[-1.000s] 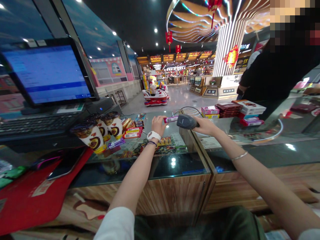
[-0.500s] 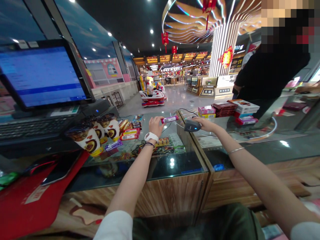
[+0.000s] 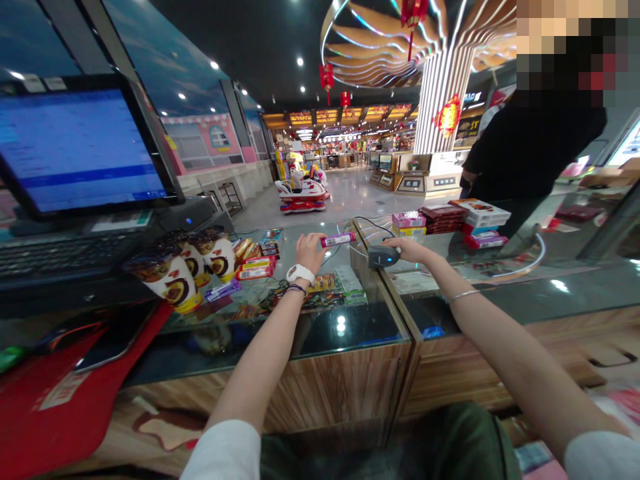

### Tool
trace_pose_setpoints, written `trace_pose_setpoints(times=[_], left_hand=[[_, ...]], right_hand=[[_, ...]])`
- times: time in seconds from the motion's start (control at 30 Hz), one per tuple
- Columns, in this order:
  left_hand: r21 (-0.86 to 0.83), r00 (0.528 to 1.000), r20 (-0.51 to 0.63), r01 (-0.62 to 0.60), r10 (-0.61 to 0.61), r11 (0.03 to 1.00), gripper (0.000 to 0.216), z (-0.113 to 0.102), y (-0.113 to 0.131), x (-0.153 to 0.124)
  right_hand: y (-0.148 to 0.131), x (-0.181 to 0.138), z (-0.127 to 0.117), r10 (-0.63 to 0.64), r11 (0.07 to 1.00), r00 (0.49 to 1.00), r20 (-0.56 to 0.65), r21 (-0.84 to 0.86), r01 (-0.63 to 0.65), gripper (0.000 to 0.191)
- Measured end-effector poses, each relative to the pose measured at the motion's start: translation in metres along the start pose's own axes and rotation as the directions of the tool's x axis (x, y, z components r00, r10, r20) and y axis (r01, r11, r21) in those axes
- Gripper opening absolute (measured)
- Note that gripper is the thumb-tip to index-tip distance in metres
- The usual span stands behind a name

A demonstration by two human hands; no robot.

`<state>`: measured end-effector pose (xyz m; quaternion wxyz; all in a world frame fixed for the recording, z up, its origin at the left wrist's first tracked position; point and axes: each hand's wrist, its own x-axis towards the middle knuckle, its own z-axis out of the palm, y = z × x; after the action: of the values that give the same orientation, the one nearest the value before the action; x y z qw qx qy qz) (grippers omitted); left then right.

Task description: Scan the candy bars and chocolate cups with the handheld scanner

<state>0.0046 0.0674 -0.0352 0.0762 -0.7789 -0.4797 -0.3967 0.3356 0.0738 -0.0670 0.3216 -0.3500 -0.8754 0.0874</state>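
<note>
Above the glass counter [image 3: 375, 320], my left hand [image 3: 310, 252] is closed on one end of a purple candy roll [image 3: 338, 239], whose far end points right. My right hand [image 3: 406, 251] grips a dark barcode scanner [image 3: 384, 257] with a small blue light lit on it. The scanner's head faces left, a short gap from the roll. Left of my left hand lie red and yellow candy rolls [image 3: 255, 268] and a purple packet [image 3: 223, 291]. Beside them stand several cups with dark lids [image 3: 169, 280].
At the left are a monitor [image 3: 85, 150], a keyboard [image 3: 60, 247] and a phone [image 3: 117, 337] on a red mat [image 3: 75, 407]. Stacked boxes [image 3: 483, 215] and brown packets [image 3: 436, 220] sit at the right. A person in black [image 3: 537, 143] stands beyond the counter.
The whole view has shifted slightly. Both hands stay in nearly the same place, still holding the candy roll and the scanner; the scanner sits slightly lower.
</note>
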Motion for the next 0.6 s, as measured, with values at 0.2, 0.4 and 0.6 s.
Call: trace_pose_setpoints(times=[0.2, 0.4, 0.6], left_hand=[[-0.003, 1.000, 0.009, -0.009, 0.009, 1.000, 0.022, 0.000, 0.002, -0.002], [-0.026, 1.000, 0.011, 0.008, -0.008, 1.000, 0.023, -0.007, 0.008, -0.004], [-0.079, 0.998, -0.004, 0.070, -0.070, 0.994, 0.023, -0.022, 0.011, -0.003]], right_hand=[[0.003, -0.001, -0.002, 0.068, 0.997, 0.998, -0.018, 0.025, -0.068, 0.053], [-0.028, 0.013, -0.002, 0.188, 0.982, 0.946, -0.265, 0.020, -0.189, 0.062], [-0.086, 0.043, 0.012, 0.082, 0.996, 0.941, -0.329, 0.005, -0.085, 0.063]])
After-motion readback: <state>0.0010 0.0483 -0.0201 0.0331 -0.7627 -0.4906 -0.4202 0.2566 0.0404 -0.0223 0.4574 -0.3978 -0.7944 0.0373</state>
